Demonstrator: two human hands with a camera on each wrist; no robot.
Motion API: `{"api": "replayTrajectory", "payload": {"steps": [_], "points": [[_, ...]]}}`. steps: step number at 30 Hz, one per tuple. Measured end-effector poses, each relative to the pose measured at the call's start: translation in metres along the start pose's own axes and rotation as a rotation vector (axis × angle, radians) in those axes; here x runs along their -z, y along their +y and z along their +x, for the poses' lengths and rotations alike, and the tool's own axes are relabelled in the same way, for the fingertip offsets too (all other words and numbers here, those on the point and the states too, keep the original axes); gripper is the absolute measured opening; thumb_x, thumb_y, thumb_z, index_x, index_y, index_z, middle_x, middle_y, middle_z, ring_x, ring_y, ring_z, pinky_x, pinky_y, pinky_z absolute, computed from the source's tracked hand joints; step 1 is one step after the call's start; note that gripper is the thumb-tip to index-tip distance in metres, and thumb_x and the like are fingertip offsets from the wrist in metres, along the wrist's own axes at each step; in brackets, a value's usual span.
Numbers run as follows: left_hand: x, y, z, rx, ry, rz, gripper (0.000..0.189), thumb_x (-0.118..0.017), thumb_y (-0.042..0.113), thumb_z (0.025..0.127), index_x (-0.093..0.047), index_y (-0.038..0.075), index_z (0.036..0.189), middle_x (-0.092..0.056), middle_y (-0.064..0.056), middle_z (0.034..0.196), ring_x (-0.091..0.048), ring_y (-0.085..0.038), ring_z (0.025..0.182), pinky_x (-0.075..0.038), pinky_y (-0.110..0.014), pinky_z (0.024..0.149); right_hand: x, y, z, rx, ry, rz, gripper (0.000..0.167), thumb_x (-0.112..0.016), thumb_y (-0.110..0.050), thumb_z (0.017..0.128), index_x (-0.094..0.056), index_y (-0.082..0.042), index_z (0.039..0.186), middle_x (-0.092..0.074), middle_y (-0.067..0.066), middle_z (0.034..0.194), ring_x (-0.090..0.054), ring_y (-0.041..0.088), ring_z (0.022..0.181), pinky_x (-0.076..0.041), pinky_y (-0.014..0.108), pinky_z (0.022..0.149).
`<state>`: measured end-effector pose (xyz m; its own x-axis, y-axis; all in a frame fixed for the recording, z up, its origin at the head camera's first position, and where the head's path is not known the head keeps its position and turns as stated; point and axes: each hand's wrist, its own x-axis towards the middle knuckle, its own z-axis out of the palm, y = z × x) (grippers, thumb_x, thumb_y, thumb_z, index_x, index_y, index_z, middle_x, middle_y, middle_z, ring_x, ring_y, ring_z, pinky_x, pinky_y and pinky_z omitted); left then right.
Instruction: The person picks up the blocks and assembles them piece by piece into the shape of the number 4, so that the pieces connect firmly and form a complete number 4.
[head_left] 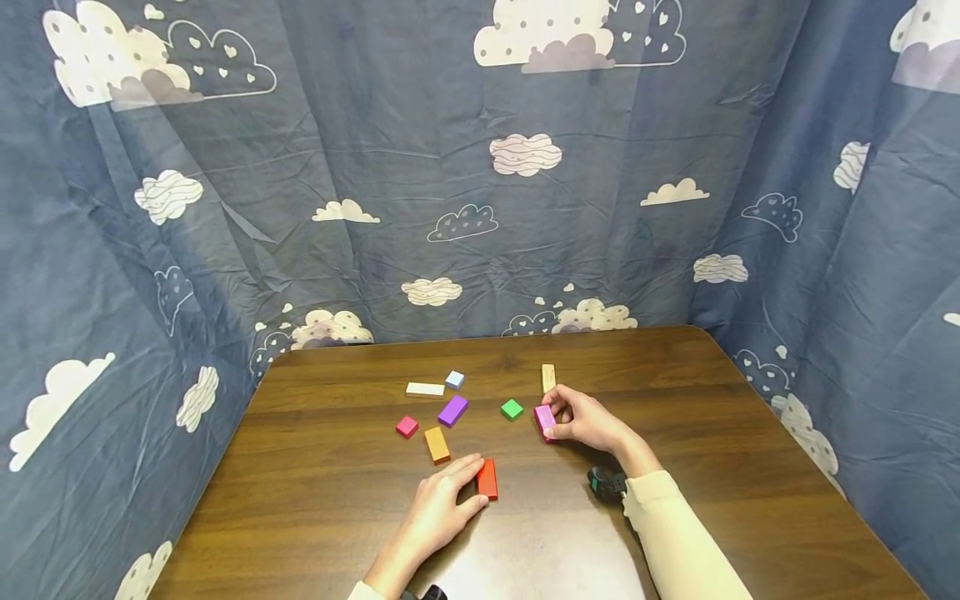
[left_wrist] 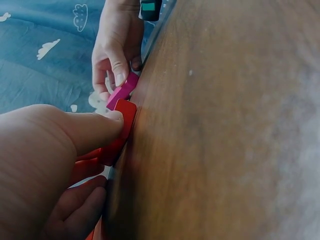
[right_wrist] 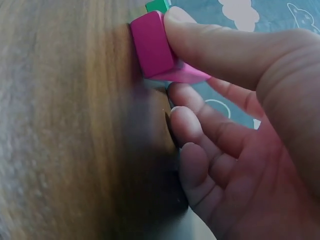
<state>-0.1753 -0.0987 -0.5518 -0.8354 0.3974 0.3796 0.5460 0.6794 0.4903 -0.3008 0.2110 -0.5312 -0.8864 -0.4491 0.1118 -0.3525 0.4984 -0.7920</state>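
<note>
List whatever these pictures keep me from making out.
Head view: left side of the red rectangular block, covered by the left hand.
Head view: black left-wrist device, cut off by the bottom edge.
Right wrist view: part of the green square block, behind the magenta rectangular block.

On your brown table [head_left: 307, 500]: white block [head_left: 425, 390], blue block [head_left: 454, 379], purple block [head_left: 453, 411], crimson block [head_left: 407, 427], orange block [head_left: 437, 445], green block [head_left: 512, 409], tan block [head_left: 548, 377], red block [head_left: 487, 481], magenta block [head_left: 543, 419]!

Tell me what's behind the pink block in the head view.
A tan block lies farther back, beyond the pink block. The right hand covers part of its near end, so that edge cannot be fully seen.
</note>
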Motion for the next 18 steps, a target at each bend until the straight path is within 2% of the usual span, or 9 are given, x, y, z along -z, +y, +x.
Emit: {"api": "replayTrajectory", "payload": {"steps": [9, 12, 18], "points": [[-0.0024, 0.0007, -0.0014, 0.010, -0.004, -0.007, 0.050, -0.075, 0.026, 0.091, -0.064, 0.007, 0.135, -0.061, -0.006, 0.140, -0.059, -0.023, 0.125, -0.049, -0.047, 0.099, -0.0022, 0.0029, 0.0000, -0.024, -0.008, 0.113, 0.046, -0.083, 0.000, 0.080, -0.054, 0.004, 0.115, -0.064, 0.022, 0.087, -0.060, 0.029, 0.075, -0.047, 0.026, 0.061], [-0.0015, 0.0012, -0.0010, 0.010, -0.005, -0.007, 0.050, -0.075, 0.025, 0.091, -0.064, 0.007, 0.136, -0.060, -0.006, 0.140, -0.059, -0.023, 0.125, -0.049, -0.047, 0.099, -0.0017, 0.0063, 0.0003, -0.015, 0.007, 0.108, 0.040, -0.082, -0.005, 0.083, -0.055, 0.000, 0.112, -0.064, 0.015, 0.083, -0.060, 0.021, 0.074, -0.048, 0.026, 0.061], [-0.0001, 0.0005, -0.0010, 0.001, 0.002, -0.006, 0.050, -0.076, 0.025, 0.090, -0.064, 0.008, 0.136, -0.061, -0.005, 0.139, -0.059, -0.023, 0.125, -0.050, -0.048, 0.097, -0.0008, 0.0048, 0.0014, -0.004, 0.035, 0.090, 0.032, -0.078, -0.008, 0.086, -0.057, -0.001, 0.110, -0.066, 0.010, 0.081, -0.062, 0.017, 0.072, -0.048, 0.028, 0.063]]}}
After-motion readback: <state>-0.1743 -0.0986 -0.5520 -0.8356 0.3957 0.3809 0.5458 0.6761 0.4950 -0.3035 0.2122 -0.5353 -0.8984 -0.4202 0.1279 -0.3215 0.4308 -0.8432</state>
